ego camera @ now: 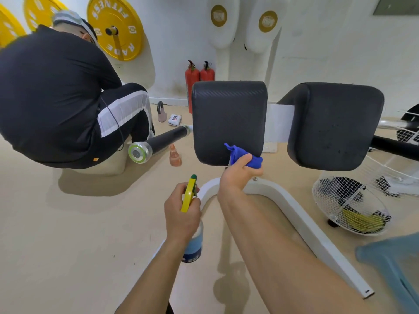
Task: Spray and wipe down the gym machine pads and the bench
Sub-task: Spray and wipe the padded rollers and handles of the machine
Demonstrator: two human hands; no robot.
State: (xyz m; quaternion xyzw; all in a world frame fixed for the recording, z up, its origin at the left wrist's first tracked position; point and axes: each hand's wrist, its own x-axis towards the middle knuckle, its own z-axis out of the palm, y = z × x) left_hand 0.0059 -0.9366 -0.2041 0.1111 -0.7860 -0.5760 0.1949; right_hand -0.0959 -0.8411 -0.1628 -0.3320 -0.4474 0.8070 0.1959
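Observation:
Two black machine pads stand side by side in front of me, the left pad (229, 118) and the right pad (335, 125). My right hand (238, 175) grips a blue cloth (243, 155) and presses it against the lower right corner of the left pad. Lower and to the left, my left hand (181, 214) holds a spray bottle (192, 241) with a yellow trigger and green nozzle, blue liquid inside, its nozzle pointing toward the left pad. The bench is not in view.
A white machine frame (301, 218) curves below the pads. A person in black crouches at the left (56, 98) beside a black roller bar (158, 141) and an orange bottle (175, 156). A wire-caged fan (349, 205) stands right; fire extinguishers (199, 75) and yellow plates (115, 26) are behind.

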